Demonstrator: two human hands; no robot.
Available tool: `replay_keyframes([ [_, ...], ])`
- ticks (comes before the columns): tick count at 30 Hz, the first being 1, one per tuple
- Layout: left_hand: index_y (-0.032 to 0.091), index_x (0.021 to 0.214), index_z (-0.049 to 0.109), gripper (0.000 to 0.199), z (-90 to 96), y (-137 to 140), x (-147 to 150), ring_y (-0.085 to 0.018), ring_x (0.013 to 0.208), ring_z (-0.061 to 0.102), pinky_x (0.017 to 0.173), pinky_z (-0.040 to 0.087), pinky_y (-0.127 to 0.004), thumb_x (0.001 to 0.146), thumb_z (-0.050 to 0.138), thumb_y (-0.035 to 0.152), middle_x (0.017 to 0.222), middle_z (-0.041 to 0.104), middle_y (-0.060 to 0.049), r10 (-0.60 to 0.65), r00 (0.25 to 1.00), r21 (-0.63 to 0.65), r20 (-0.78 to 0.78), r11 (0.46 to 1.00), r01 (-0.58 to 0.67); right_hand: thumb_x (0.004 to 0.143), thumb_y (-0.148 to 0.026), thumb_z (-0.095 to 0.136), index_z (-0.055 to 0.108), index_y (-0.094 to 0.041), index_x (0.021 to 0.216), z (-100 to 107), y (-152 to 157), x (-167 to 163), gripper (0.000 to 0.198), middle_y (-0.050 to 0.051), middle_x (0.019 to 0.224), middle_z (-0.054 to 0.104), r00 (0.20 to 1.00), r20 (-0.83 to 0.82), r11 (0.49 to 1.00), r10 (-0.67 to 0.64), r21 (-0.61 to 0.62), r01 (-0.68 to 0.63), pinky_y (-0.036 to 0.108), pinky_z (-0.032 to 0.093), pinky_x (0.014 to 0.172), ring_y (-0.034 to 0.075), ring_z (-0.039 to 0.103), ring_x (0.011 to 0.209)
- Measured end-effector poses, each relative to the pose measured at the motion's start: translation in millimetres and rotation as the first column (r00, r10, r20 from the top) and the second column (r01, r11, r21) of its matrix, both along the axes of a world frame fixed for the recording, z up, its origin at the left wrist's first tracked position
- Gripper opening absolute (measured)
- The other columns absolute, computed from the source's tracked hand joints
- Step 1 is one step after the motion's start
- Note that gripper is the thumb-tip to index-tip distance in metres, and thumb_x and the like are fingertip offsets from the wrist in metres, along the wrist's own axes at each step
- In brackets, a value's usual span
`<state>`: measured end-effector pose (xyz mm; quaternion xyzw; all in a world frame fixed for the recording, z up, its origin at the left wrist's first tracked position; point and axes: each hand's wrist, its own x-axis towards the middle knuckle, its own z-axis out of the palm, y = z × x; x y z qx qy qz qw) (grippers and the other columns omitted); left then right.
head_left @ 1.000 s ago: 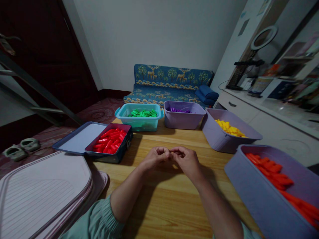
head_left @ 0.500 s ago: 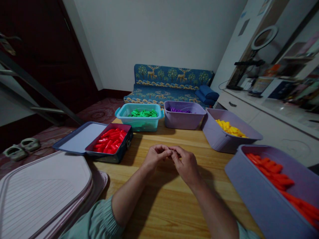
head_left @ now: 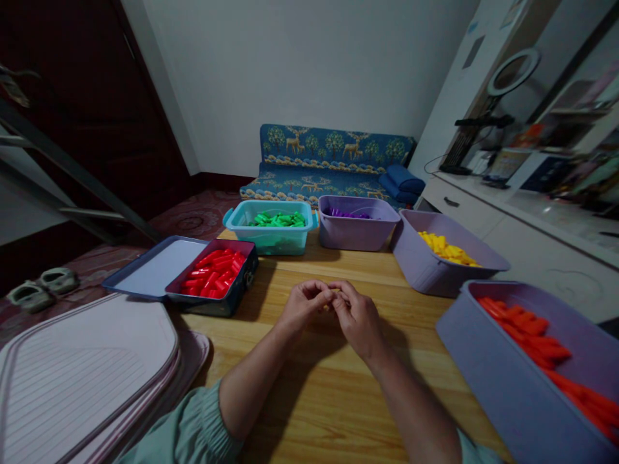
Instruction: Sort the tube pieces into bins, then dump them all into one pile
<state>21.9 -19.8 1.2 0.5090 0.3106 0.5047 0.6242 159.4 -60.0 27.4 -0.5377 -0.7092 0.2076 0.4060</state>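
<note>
My left hand [head_left: 304, 304] and my right hand [head_left: 356, 317] meet over the middle of the wooden table [head_left: 314, 399]. Thumbs and fingertips of both are pinched together and touch at the tips. Anything between them is too small or too hidden to make out. Left of the hands stands an open dark tin box [head_left: 249, 274] with red tube-like pieces [head_left: 213, 274]. Beyond them is a teal bin [head_left: 273, 243] with green pieces [head_left: 278, 220]. A purple bin [head_left: 358, 235] beside it holds purple pieces [head_left: 345, 213].
At the right, one lavender bin [head_left: 425, 274] holds yellow pieces [head_left: 447, 249], and a nearer one [head_left: 498, 380] holds orange-red pieces [head_left: 527, 332]. Pale pink lids [head_left: 91, 361] lie at the left edge. A patterned blue sofa [head_left: 333, 158] stands behind the table.
The hands stay in the same place, pinched together, with only a slight shift of the fingers. The bins and box have not moved.
</note>
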Motion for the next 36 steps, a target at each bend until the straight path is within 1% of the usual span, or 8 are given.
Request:
replay_keyframes([
  [3, 0.014, 0.064, 0.059, 0.038, 1.5, 0.2, -1.0, -0.008, 0.053, 0.048, 0.052, 0.035, -0.02, 0.065, 0.078, 0.047, 0.059, 0.058, 0.001, -0.021, 1.0, 0.014, -0.01, 1.0, 0.021, 0.092, -0.034, 0.045, 0.061, -0.022, 0.106, -3.3, 2.0, 0.4, 0.024, 0.003, 0.076, 0.071, 0.999, -0.038, 1.0, 0.014, -0.026, -0.015, 0.024, 0.046, 0.062, 0.017, 0.066, 0.069],
  [7, 0.015, 0.063, 0.055, 0.043, 5.8, -1.0, -2.3, -0.008, 0.053, 0.049, 0.051, 0.033, -0.02, 0.063, 0.079, 0.051, 0.06, 0.058, 0.0, -0.091, 0.996, 0.0, 0.007, 0.996, 0.091, 0.086, -0.042, 0.053, 0.059, -0.019, 0.099, -6.9, 7.8, 3.5, 0.027, 0.0, 0.065, 0.067, 0.976, -0.214, 0.99, 0.042, -0.121, -0.069, 0.023, 0.044, 0.055, 0.015, 0.062, 0.059],
  [14, 0.016, 0.065, 0.052, 0.045, 3.1, -2.7, -2.8, -0.009, 0.053, 0.047, 0.052, 0.031, -0.021, 0.063, 0.078, 0.052, 0.059, 0.053, 0.001, -0.2, 0.979, -0.038, 0.04, 0.979, 0.201, 0.073, -0.05, 0.065, 0.052, -0.019, 0.09, -11.4, 15.9, 11.1, 0.038, -0.003, 0.057, 0.062, 0.902, -0.428, 0.936, 0.053, -0.292, -0.194, 0.022, 0.039, 0.047, 0.012, 0.054, 0.048],
  [20, 0.016, 0.068, 0.051, 0.044, -3.1, -0.8, -5.6, -0.007, 0.054, 0.044, 0.053, 0.031, -0.02, 0.066, 0.077, 0.052, 0.062, 0.049, 0.002, -0.25, 0.967, -0.052, 0.056, 0.966, 0.253, 0.069, -0.055, 0.069, 0.048, -0.019, 0.089, -16.1, 17.9, 11.8, 0.046, -0.003, 0.056, 0.063, 0.861, -0.507, 0.912, 0.045, -0.33, -0.242, 0.022, 0.04, 0.044, 0.012, 0.054, 0.045],
  [25, 0.016, 0.069, 0.05, 0.047, -2.5, -1.6, -6.7, -0.009, 0.055, 0.048, 0.051, 0.028, -0.02, 0.064, 0.076, 0.055, 0.061, 0.049, 0.002, -0.286, 0.957, -0.114, 0.049, 0.95, 0.289, 0.062, -0.058, 0.073, 0.046, -0.021, 0.084, -13.9, 17.8, 9.7, 0.051, -0.005, 0.053, 0.062, 0.832, -0.555, 0.895, 0.018, -0.361, -0.26, 0.023, 0.044, 0.043, 0.012, 0.055, 0.043],
  [28, 0.016, 0.067, 0.051, 0.046, -1.2, -1.9, -6.0, -0.007, 0.053, 0.044, 0.05, 0.026, -0.02, 0.062, 0.078, 0.053, 0.059, 0.048, 0.002, -0.279, 0.958, -0.148, 0.071, 0.946, 0.287, 0.058, -0.062, 0.074, 0.047, -0.021, 0.079, -12.7, 18.5, 9.7, 0.053, -0.004, 0.052, 0.061, 0.831, -0.556, 0.889, -0.01, -0.385, -0.247, 0.024, 0.045, 0.043, 0.012, 0.055, 0.042],
  [30, 0.015, 0.066, 0.052, 0.045, -1.1, -1.4, -5.4, -0.006, 0.051, 0.041, 0.049, 0.025, -0.019, 0.062, 0.08, 0.051, 0.058, 0.049, 0.002, -0.245, 0.967, -0.153, 0.067, 0.955, 0.253, 0.06, -0.06, 0.073, 0.052, -0.019, 0.08, -13.2, 19.2, 10.8, 0.05, -0.003, 0.054, 0.062, 0.853, -0.521, 0.907, -0.015, -0.366, -0.207, 0.023, 0.044, 0.043, 0.012, 0.055, 0.043],
  [36, 0.013, 0.065, 0.057, 0.044, -3.3, 0.8, -6.0, -0.005, 0.051, 0.039, 0.049, 0.026, -0.019, 0.062, 0.079, 0.051, 0.06, 0.051, 0.002, -0.208, 0.978, -0.154, 0.022, 0.966, 0.209, 0.074, -0.043, 0.066, 0.066, -0.017, 0.08, -14.9, 19.9, 14.4, 0.027, 0.002, 0.065, 0.065, 0.965, -0.259, 0.983, -0.03, -0.182, -0.018, 0.024, 0.047, 0.055, 0.013, 0.06, 0.058],
])
